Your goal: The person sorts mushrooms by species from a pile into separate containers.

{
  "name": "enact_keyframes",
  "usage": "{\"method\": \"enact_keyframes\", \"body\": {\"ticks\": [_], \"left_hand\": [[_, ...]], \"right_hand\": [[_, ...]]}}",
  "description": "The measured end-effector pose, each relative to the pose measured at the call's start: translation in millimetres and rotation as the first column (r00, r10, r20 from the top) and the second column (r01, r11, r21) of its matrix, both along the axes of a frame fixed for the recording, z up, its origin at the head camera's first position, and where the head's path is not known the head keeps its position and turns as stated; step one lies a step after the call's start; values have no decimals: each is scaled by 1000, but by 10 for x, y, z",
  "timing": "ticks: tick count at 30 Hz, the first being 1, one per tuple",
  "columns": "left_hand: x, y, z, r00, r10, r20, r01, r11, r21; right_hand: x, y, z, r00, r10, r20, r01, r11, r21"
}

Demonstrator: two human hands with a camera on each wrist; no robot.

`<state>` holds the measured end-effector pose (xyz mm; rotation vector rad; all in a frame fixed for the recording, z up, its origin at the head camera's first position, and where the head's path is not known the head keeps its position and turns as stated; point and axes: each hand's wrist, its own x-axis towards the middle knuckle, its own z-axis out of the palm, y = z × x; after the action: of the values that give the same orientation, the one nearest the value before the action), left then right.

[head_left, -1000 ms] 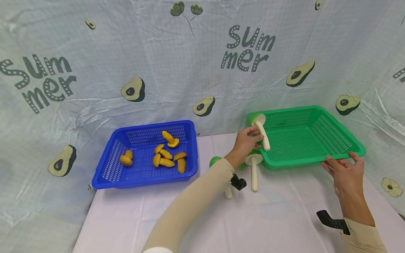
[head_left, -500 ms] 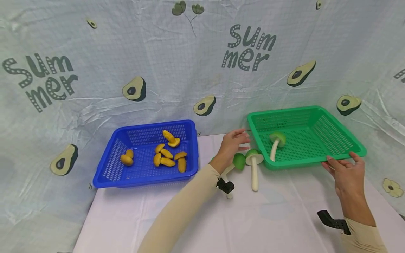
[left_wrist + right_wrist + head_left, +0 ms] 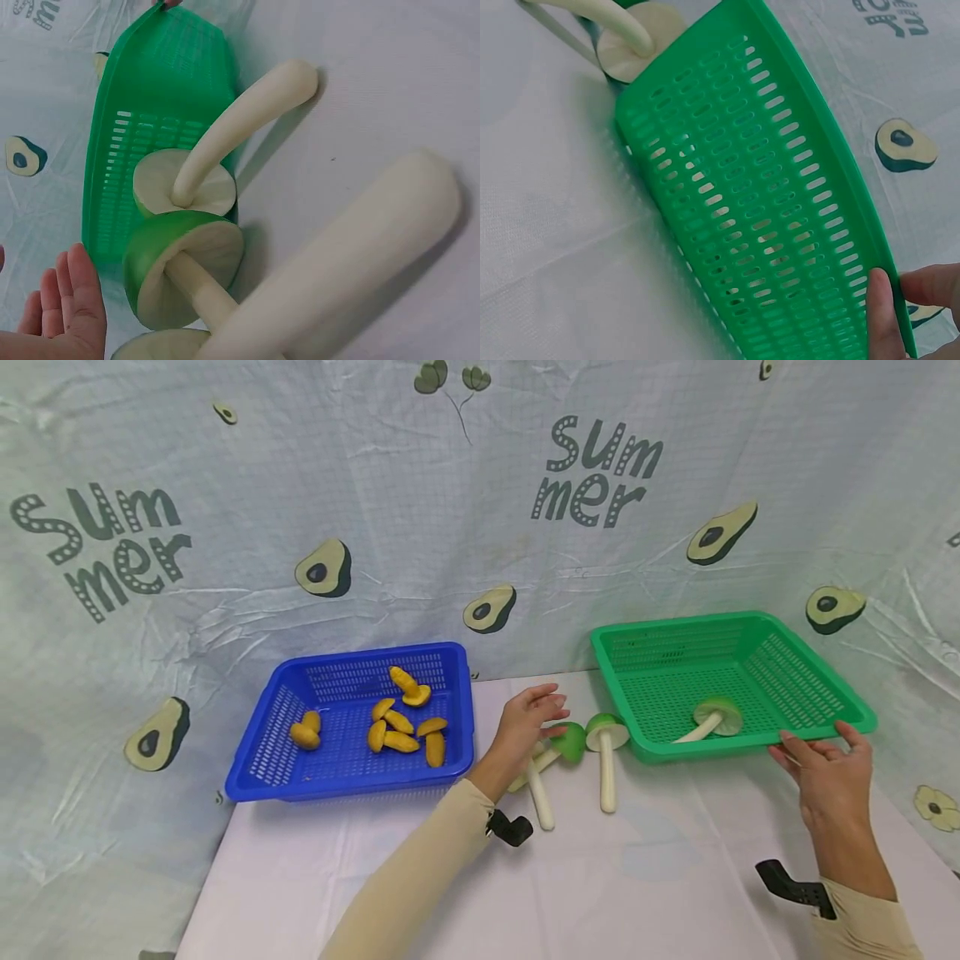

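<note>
My left hand [image 3: 522,727] hovers over the table with relaxed fingers and nothing in them. Just beside it lie three green-capped toy mushrooms with white stems: one under the hand [image 3: 542,797], its cap hidden, one tilted [image 3: 567,743], and one against the basket [image 3: 607,768]. The left wrist view shows their caps close to the straight fingers [image 3: 82,289]. At the right, my right hand [image 3: 832,777] pinches the front rim of the green basket [image 3: 750,743] between thumb and fingers, as the right wrist view confirms. Inside that basket, one green-capped mushroom [image 3: 722,717] lies near the front wall.
To the left stands a blue basket [image 3: 255,785] holding several yellow toy mushrooms [image 3: 401,742]. A white cloth [image 3: 637,885] covers the table. Behind the baskets hangs a printed curtain [image 3: 405,510] with avocado pictures.
My left hand let go of a green-capped mushroom inside the green basket and drew back left toward the mushrooms on the table. That mushroom rolled toward the front wall. My right hand stayed on the rim.
</note>
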<state>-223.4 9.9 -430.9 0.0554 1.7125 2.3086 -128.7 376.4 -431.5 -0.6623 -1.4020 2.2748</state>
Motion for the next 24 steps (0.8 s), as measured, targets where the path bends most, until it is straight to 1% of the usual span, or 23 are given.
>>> {"method": "enact_keyframes", "body": {"ticks": [7,11,17,21,24], "left_hand": [[140,-130,-40,1000,3,13,-3,1000,4],[204,-189,-57,1000,-2,20,2,1000,-3],[286,-266,-79,1000,3,1,-3,1000,-20],[353,-327,-105,1000,-13,-12,12,999,-32],[418,-379,-120,999,-33,-6,33,998,-57]], "right_hand": [[-6,3,-6,1000,8,-4,-9,1000,-11],[-4,9,6,1000,-5,-9,5,1000,-23],[-18,19,7,1000,-17,-6,17,999,-27],[-33,14,2,1000,-18,-5,18,999,-30],[-40,5,-4,1000,-19,-1,19,999,-26]]}}
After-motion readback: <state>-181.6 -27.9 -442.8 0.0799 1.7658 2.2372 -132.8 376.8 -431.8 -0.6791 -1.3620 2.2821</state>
